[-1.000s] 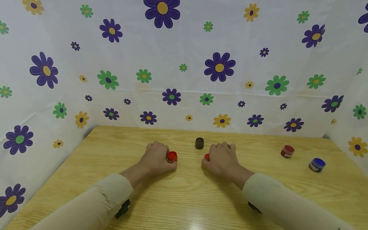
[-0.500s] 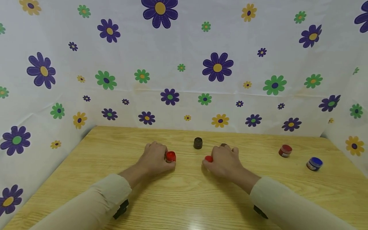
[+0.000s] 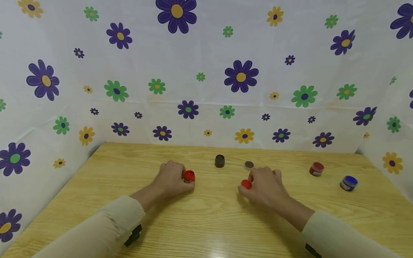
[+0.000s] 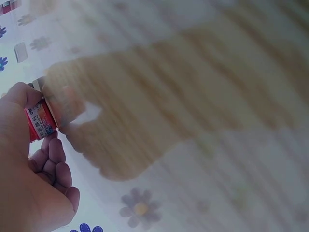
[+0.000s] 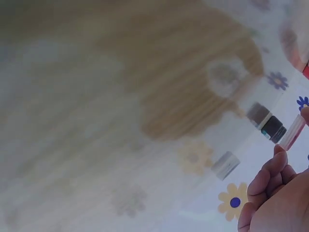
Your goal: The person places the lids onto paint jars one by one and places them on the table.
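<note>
My left hand [image 3: 170, 179] grips a small uncapped jar of red paint [image 3: 189, 176] on the left of the table's middle. In the left wrist view, the red jar [image 4: 42, 121] shows a printed label between thumb and fingers. My right hand [image 3: 266, 186] pinches a round red lid [image 3: 246, 184] by its edge, right of the middle. The right wrist view shows that lid [image 5: 292, 133] edge-on between the fingertips. Behind the hands stands a dark uncapped paint jar [image 3: 219, 161]. A dark round lid [image 3: 248, 165] lies just beyond the right hand's fingers.
Farther right stand a capped dark red paint jar [image 3: 317, 168] and a capped blue paint jar [image 3: 349, 183]. The wooden table [image 3: 200, 222] ends at a white flowered cloth [image 3: 206, 118] that rises at the back and both sides.
My right hand has moved right and toward me with the red lid, uncovering the dark lid behind it. The left hand keeps its grip on the red jar. The head view has turned slightly right.
</note>
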Tool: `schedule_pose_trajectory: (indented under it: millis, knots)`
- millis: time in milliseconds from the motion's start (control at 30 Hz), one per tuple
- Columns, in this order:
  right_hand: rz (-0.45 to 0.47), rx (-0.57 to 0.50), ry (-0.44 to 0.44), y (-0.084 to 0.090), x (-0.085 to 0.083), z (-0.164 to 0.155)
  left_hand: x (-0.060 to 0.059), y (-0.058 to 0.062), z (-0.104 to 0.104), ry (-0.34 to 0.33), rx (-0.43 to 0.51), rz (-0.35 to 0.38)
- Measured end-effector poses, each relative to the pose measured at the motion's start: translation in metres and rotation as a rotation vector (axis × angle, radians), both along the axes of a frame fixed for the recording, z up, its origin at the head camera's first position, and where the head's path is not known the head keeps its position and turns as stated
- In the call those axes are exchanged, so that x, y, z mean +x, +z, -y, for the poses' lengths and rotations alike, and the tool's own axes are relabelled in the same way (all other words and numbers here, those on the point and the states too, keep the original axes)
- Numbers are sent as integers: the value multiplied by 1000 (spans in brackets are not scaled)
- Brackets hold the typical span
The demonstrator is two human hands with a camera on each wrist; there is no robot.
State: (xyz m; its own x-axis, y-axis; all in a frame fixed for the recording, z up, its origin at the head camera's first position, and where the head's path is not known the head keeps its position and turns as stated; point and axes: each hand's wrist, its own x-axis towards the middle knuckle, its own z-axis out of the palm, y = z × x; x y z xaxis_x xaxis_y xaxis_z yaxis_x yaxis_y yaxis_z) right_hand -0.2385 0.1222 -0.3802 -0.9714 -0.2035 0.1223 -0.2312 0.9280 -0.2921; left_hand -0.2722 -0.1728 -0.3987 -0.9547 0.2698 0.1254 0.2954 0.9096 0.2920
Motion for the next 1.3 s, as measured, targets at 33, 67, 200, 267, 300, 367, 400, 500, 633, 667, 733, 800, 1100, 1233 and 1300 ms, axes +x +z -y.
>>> schedule_pose_trajectory:
  millis: [33, 67, 200, 267, 300, 367, 400, 500, 633, 667, 733, 800, 1100, 1233, 1300]
  knots:
    - [0, -5, 1, 0, 2, -4, 0, 0, 0, 1, 1, 1]
    - [4, -12, -1, -1, 4, -8, 0, 0, 0, 2, 0, 2]
    - [35, -82, -35, -3, 7, -26, 0, 0, 0, 1, 2, 1]
    - [42, -105, -54, -4, 7, -35, -1, -1, 0, 6, -1, 6]
    - [41, -108, -59, -4, 7, -39, -1, -1, 0, 8, -4, 9]
    - [32, -98, -56, -6, 7, -46, 0, -1, 0, 12, -4, 16]
    - [25, -89, -48, -7, 8, -49, 0, -1, 0, 12, -1, 20]
    - [-16, -47, -15, -9, 9, -55, 3, -1, -2, -3, 16, 22]
    - [-80, 14, 11, -10, 9, -60, 7, 0, -7, -52, 19, 7]
    - [-91, 28, 16, -10, 9, -61, 8, 0, -9, -70, 9, -4]
    - [-104, 49, 28, -11, 9, -62, 11, 0, -14, -100, -13, -20]
    - [-111, 64, 45, -11, 9, -62, 13, -1, -19, -129, -29, -39]
    - [-109, 78, 86, -9, 8, -59, 23, 2, -36, -200, 14, -43]
    - [-100, 68, 93, -11, 7, -61, 23, 2, -43, -207, 30, -7]
    - [-99, 65, 104, -11, 6, -61, 23, 2, -46, -209, 37, 11]
